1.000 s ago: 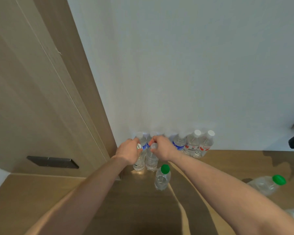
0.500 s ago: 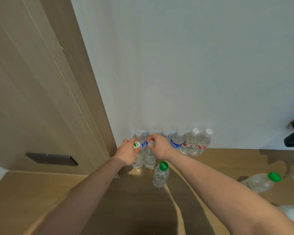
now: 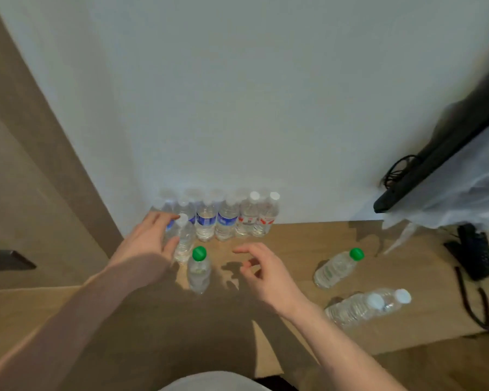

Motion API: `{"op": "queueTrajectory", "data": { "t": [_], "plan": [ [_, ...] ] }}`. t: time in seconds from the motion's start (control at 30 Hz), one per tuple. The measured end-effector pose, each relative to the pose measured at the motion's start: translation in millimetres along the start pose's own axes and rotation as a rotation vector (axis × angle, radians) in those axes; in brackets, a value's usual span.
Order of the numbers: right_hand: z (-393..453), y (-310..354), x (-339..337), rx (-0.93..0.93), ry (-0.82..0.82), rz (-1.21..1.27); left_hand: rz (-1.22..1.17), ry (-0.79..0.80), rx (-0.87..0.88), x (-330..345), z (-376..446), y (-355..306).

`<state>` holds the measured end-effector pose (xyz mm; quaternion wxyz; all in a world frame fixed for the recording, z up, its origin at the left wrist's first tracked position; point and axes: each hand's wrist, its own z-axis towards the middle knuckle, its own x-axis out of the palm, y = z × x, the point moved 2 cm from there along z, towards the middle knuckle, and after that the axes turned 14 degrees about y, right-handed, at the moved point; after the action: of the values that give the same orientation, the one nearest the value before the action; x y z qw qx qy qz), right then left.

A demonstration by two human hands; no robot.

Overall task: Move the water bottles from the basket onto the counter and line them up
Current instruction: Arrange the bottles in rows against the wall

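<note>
Clear plastic water bottles (image 3: 226, 218) stand upright in a row against the white wall (image 3: 237, 94) on the wooden counter (image 3: 294, 244); a green-capped bottle (image 3: 199, 268) stands just in front; the left hand (image 3: 147, 241) rests straight-fingered beside a white-capped bottle (image 3: 183, 238); the right hand (image 3: 266, 273) hovers, fingers loosely curled, holding nothing; three more bottles (image 3: 359, 303) stand further right.
</note>
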<state>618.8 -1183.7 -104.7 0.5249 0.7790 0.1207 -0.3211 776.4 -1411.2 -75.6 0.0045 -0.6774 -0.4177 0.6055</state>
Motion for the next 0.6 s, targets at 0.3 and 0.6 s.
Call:
{"op": "queueTrajectory", "data": {
  "t": [0.3,0.6],
  "plan": [
    [-113,-75,-57,0.163,-0.153,-0.038,0.038,0.151,0.312,70,-4,-108],
    [-132,-150,-156,0.357,-0.134,-0.238,0.203,0.027,-0.018,98,34,-98]
  ]
}}
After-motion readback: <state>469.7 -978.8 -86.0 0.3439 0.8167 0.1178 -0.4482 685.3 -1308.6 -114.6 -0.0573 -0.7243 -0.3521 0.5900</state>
